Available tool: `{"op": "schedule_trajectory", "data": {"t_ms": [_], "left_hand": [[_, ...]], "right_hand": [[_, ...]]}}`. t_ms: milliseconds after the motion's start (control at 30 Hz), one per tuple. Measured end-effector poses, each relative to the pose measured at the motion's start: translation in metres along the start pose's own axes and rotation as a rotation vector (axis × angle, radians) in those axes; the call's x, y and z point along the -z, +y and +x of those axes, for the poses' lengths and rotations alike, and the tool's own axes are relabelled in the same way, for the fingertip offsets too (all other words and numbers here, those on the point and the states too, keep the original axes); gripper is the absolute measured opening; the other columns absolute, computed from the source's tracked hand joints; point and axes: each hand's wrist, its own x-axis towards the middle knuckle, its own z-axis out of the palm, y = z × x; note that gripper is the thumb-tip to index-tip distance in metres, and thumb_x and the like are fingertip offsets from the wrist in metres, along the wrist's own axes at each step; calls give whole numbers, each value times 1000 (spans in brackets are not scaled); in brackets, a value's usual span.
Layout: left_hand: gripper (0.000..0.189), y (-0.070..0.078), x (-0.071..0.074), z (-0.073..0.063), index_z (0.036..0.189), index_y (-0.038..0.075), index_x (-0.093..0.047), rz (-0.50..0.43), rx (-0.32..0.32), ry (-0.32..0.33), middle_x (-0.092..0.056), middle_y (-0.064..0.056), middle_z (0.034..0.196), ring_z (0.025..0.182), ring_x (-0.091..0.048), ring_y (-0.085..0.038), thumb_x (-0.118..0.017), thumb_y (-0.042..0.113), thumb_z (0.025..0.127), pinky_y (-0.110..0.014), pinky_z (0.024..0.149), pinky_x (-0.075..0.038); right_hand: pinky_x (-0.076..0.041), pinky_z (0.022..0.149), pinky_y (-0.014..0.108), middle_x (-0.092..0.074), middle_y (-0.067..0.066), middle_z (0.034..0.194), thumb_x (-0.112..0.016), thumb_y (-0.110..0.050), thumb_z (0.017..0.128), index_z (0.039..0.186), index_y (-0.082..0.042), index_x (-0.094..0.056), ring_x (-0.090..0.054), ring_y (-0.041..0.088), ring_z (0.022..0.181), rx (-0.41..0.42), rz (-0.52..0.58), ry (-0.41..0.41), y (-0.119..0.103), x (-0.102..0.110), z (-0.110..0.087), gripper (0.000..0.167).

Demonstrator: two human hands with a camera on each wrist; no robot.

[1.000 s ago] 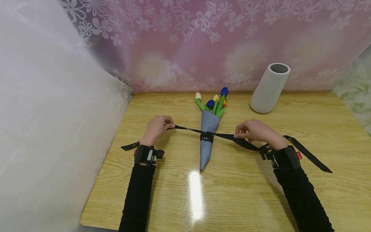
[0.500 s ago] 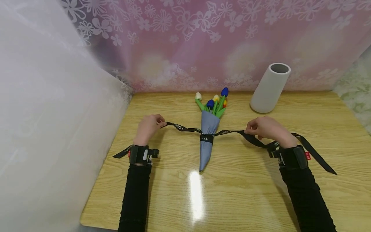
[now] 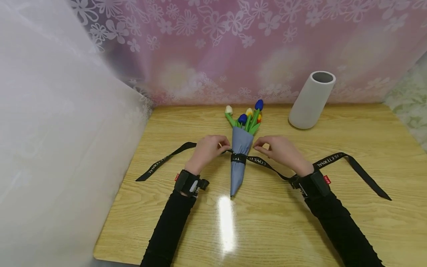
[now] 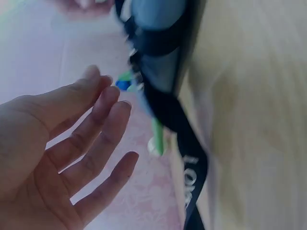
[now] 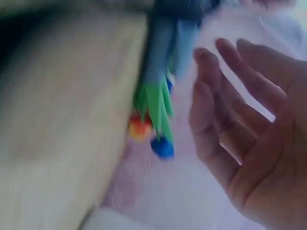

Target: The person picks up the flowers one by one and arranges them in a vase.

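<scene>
A bouquet of tulips in a blue-grey wrapper (image 3: 242,139) lies on the table, its white, blue and orange-yellow blooms at the far end. Round its middle runs a black ribbon (image 3: 238,158) with pale lettering, whose two long tails spread left and right across the tabletop. My left hand (image 3: 207,151) hovers just left of the wrapper; in the left wrist view its loosely bent fingers (image 4: 98,143) are apart from the ribbon. On the other side my right hand (image 3: 281,150) holds nothing, and the right wrist view shows its relaxed fingers (image 5: 206,115) beside the bouquet.
A white vase (image 3: 310,102) stands at the back right of the wooden table (image 3: 267,222). Behind the table hangs a pink flowered curtain (image 3: 213,55), and a white sheet (image 3: 66,129) borders the left side.
Both hands held the ribbon's tails pulled outward, then let go and came inward to either side of the bouquet. The tails now lie slack on the table.
</scene>
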Motion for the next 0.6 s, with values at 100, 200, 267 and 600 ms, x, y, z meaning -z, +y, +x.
{"op": "schedule_trajectory", "data": {"t_ms": [100, 200, 267, 600], "left_hand": [[10, 7, -9, 2, 93, 18, -77, 24, -15, -36, -75, 3, 87, 73, -67, -9, -75, 28, 93, -23, 60, -50], [9, 11, -15, 3, 91, 18, -76, 31, -35, -62, -75, 3, 88, 77, -69, -9, -76, 27, 92, -23, 64, -52], [10, 13, -18, 4, 92, 17, -77, 27, -44, -77, -75, 3, 88, 79, -69, -10, -76, 27, 92, -23, 66, -53], [9, 17, -24, 4, 94, 19, -78, 40, -8, -122, -75, 4, 89, 79, -69, -9, -78, 28, 91, -24, 66, -54]], "right_hand": [[-48, 59, 31, -75, 4, 101, -70, -19, 98, 111, -14, -77, -60, 11, 68, 37, 12, 29, -8, -18, 6, 16], [-47, 59, 31, -75, 4, 102, -70, -19, 98, 113, -15, -78, -61, 13, 70, 64, 12, 42, -14, -31, 10, 17], [-48, 60, 32, -75, 5, 101, -70, -18, 98, 112, -15, -78, -64, 14, 72, 76, 4, 53, -16, -36, 12, 17], [-51, 57, 31, -72, -1, 87, -78, -22, 91, 102, -17, -79, -65, 16, 71, 99, -21, 78, -23, -45, 14, 12]]}}
